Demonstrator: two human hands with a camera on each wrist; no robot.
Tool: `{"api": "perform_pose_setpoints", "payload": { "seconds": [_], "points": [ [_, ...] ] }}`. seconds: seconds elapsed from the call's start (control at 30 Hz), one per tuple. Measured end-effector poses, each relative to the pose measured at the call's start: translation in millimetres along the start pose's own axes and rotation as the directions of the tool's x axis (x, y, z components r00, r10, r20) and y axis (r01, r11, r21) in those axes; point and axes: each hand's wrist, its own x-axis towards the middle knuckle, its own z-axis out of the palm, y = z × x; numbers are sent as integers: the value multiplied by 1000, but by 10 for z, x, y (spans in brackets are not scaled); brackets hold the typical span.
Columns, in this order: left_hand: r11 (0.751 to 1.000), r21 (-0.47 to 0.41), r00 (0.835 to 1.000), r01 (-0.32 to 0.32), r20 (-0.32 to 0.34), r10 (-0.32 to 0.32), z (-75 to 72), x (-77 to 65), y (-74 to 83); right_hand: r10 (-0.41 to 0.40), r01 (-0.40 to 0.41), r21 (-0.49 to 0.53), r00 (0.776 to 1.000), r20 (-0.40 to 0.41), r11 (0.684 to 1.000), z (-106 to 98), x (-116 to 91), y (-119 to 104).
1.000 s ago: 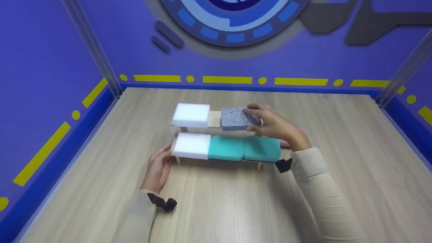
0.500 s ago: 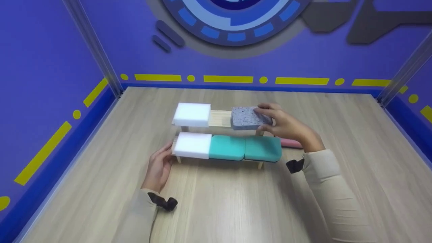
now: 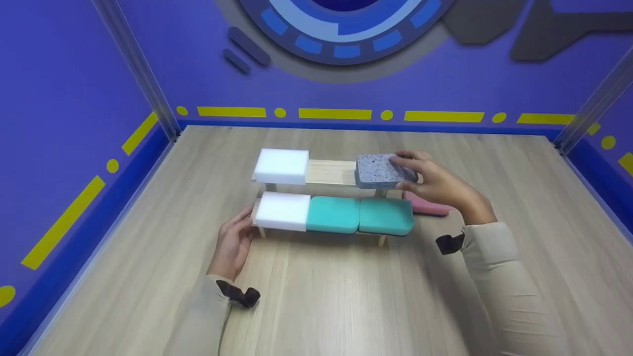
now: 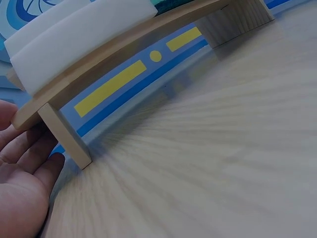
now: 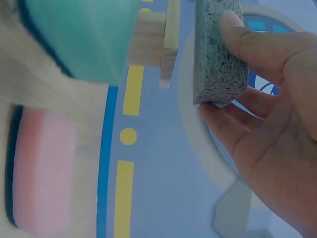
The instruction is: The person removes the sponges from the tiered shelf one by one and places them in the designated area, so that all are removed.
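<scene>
- Table (image 3: 316, 296): pale wood grain, under everything.
- Wooden rack (image 3: 330, 172): its front shelf (image 4: 74, 82) bears a white block (image 3: 283, 211) and two teal sponges (image 3: 334, 214); its higher rear shelf (image 5: 170, 44) bears another white block (image 3: 283, 165) at the left, bare wood beside it.
- Left hand (image 3: 235, 242): thumb and fingers hold the front shelf's left end; light steadying seems right, as a shove could skid the rack.
- Right hand (image 3: 432, 183): clamped on the grey sponge (image 3: 378, 168) by its right part; a soft pinch should avoid denting it.
- Grey sponge: just above the rear shelf's right end, a gap showing beneath; it seems to overhang, so easing it inward, level, would suit.
- Pink sponge (image 3: 428, 205): on the table, right of the rack; best left unbrushed.
</scene>
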Motion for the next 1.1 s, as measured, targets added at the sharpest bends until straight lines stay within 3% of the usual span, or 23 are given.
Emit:
{"api": "perform_pose_setpoints", "payload": {
  "seconds": [0.2, 0.7, 1.1],
  "points": [
    [1000, 16, 1000, -6, -15, 7, -2, -12, -2, -19, 19, 0, 999, -36, 1000, -70, -78, 111],
    [999, -41, 1000, -17, -4, 17, -3, -26, 15, -13, 12, -9, 996, -83, 1000, -215, -295, 330],
    [999, -32, 1000, -8, -9, 8, -12, -16, 28, 47, -50, -32, 993, -109, 998, -328, -469, 557]
  ]
}}
